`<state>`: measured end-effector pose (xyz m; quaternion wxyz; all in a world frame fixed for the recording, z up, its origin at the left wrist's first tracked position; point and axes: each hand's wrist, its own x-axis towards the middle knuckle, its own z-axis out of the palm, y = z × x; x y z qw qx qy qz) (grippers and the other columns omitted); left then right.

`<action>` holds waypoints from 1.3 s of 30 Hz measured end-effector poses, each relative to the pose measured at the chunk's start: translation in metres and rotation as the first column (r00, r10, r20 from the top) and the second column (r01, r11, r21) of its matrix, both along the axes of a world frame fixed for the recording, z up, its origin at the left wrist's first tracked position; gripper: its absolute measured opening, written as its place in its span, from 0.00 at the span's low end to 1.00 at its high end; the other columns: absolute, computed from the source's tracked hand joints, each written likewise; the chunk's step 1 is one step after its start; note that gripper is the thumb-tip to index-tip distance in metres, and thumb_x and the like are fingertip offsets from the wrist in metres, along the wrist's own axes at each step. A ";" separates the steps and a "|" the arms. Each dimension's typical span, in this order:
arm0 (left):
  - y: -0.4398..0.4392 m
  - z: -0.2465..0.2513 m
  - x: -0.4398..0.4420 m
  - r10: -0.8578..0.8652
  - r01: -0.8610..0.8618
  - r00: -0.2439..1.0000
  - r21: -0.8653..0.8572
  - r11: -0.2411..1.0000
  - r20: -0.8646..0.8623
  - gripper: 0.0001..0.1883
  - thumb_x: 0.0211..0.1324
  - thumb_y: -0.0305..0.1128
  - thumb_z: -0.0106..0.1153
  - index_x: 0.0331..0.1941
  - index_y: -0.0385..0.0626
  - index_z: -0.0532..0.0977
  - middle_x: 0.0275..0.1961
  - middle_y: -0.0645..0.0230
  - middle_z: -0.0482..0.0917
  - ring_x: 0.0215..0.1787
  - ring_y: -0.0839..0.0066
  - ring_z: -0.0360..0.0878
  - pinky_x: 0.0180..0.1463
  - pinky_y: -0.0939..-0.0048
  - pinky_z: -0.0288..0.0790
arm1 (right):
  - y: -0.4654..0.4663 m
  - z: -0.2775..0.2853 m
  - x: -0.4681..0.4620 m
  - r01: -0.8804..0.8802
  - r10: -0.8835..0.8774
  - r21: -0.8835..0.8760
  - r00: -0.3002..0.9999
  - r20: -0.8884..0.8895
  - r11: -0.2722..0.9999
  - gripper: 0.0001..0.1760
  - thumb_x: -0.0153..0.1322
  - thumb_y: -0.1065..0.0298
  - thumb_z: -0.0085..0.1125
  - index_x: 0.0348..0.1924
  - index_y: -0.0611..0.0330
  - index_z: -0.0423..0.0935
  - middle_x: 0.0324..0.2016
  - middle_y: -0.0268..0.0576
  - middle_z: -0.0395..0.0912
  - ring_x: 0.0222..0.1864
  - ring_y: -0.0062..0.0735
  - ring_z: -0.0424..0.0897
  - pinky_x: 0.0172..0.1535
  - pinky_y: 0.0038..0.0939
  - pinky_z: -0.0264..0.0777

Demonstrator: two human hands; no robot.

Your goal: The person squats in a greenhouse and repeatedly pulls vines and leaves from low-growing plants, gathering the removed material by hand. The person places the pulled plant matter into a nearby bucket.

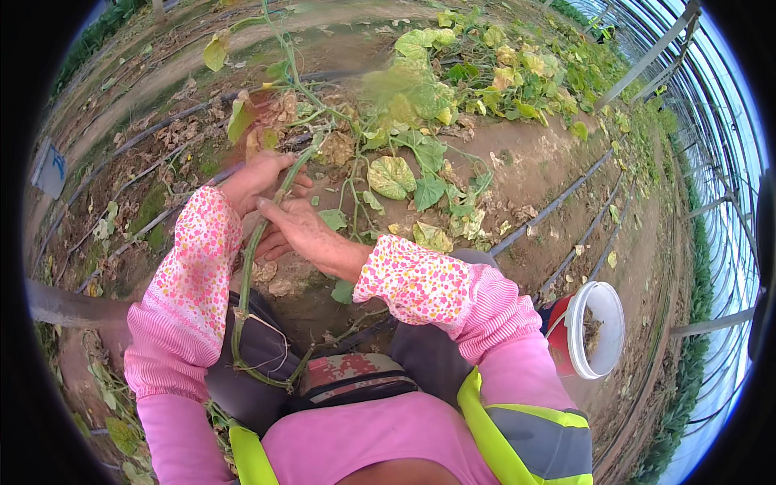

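A thick green vine stem [247,276] rises from my lap, bends upward and runs between my hands toward the leaves ahead. My left hand [257,179] has its fingers around the upper part of this stem. Just below, my right hand [306,233] grips it with the thumb across the front; its other fingers are partly behind the stem. A mottled yellow-green leaf [391,177] and greener leaves [427,154] hang on thin stalks beyond my hands. Over my left thigh, a thin pale string [284,345] loops near the bent stem.
A red bucket with a white rim [576,333] lies tilted at my right, dry matter inside. Dark irrigation pipes [548,203] cross the soil. A whitish container [50,168] stands far left. Yellowing vines [515,73] spread ahead; a metal post [645,57] slants at upper right.
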<state>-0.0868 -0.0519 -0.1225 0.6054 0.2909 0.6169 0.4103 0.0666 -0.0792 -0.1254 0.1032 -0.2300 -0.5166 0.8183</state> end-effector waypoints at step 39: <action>-0.224 0.209 0.071 0.342 0.787 -0.546 -0.328 0.523 -0.764 0.24 0.48 0.21 0.58 0.53 0.24 0.73 0.27 0.67 0.65 0.24 0.73 0.67 0.33 0.67 0.63 | 0.084 0.017 0.059 0.305 -0.369 -0.254 0.892 -0.261 0.918 0.33 0.79 0.33 0.32 0.55 0.51 0.70 0.45 0.38 0.79 0.41 0.34 0.80 0.42 0.32 0.74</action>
